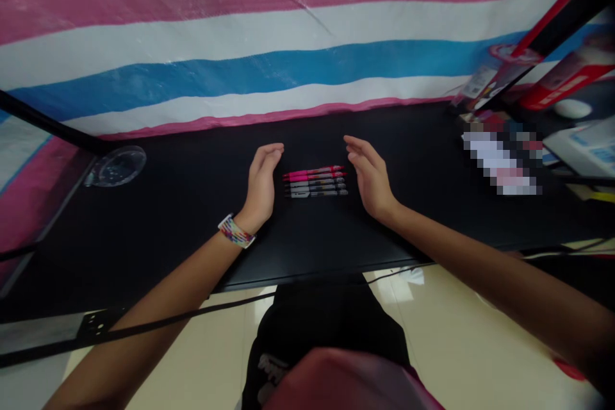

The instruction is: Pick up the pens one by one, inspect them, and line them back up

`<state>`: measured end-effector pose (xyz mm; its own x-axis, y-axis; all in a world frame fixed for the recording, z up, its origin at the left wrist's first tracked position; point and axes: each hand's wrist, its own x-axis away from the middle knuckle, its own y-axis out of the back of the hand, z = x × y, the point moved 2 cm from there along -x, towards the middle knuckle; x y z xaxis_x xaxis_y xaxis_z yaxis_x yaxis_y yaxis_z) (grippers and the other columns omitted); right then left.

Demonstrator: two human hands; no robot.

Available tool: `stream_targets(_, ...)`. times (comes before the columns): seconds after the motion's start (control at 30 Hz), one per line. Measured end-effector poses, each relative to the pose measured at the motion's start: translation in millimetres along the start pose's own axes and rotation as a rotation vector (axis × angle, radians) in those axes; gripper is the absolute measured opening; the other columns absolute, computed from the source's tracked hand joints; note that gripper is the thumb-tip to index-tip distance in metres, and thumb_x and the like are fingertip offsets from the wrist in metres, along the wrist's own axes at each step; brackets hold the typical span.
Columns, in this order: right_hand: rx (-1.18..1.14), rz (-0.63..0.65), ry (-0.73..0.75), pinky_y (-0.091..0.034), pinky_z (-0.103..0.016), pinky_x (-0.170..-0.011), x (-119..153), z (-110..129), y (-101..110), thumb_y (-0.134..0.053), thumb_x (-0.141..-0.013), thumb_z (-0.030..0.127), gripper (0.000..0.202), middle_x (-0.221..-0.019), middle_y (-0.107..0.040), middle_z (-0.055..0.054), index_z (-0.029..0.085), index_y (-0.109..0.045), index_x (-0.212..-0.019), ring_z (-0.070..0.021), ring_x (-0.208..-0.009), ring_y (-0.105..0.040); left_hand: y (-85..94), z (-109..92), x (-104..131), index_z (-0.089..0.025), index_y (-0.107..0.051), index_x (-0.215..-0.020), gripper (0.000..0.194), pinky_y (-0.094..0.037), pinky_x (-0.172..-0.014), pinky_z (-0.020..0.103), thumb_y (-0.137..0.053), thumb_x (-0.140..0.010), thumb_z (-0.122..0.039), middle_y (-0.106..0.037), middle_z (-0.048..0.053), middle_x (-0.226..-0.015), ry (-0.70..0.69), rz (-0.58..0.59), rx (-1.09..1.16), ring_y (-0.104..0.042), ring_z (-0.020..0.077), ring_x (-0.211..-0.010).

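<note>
Several pens lie side by side in a neat row on the black table [192, 230], in front of me. The far ones are pink-red pens [314, 173]; the nearer ones are grey and black pens [317, 190]. My left hand [262, 182] rests on its edge just left of the row, palm inward, fingers stretched out. Past the pens' right ends stands my right hand [369, 176], also palm inward with fingers extended. Neither hand holds anything, and a small gap shows between each hand and the pens. A colourful woven band circles my left wrist.
A clear plastic lid or dish [120, 166] sits at the back left. At the right are a clear plastic cup [485, 80], a red-labelled container [567, 86], a white rounded object [573, 109] and a blurred-out patch. A striped sheet [288, 64] hangs behind the table.
</note>
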<state>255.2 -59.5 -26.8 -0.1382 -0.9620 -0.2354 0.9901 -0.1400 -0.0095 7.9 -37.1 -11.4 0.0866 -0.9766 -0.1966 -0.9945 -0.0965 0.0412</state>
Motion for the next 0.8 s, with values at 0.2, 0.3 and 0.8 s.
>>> stream_targets(0.2,-0.056,0.014,-0.054,-0.04,-0.052,-0.137,6.8,-3.7,-19.6,-0.061,-0.099,0.037,0.046,-0.166,-0.064,-0.007,0.029,-0.071,-0.143,-0.029,-0.163,-0.05,-11.2,0.6,26.4,-0.029,-0.071,-0.123,0.025,-0.045,-0.129,0.04,-0.065,-0.105,-0.046,-0.071,0.006,-0.145,-0.003,-0.001,0.049,-0.06,0.0253,-0.149)
stream_targets(0.3,-0.054,0.022,-0.057,-0.04,-0.053,-0.137,7.1,-4.9,-21.5,-0.061,-0.099,0.035,0.045,-0.168,-0.062,-0.007,0.029,-0.072,-0.142,-0.0289,-0.166,-0.048,-13.3,-2.5,26.9,-0.028,-0.071,-0.119,0.023,-0.048,-0.125,0.041,-0.064,-0.104,-0.044,-0.072,0.006,-0.141,0.036,-0.005,0.075,-0.063,0.0259,-0.144)
stream_targets(0.8,-0.114,0.06,-0.04,-0.04,-0.057,-0.136,22.7,9.4,-20.3,-0.064,-0.095,0.026,0.036,-0.158,-0.071,-0.007,0.03,-0.079,-0.127,-0.0302,-0.163,-0.053,-14.9,-12.0,48.7,-0.027,-0.072,-0.112,0.016,-0.041,-0.134,0.043,-0.062,-0.104,-0.035,-0.075,0.007,-0.14,0.048,-0.04,0.168,-0.059,0.0248,-0.154)
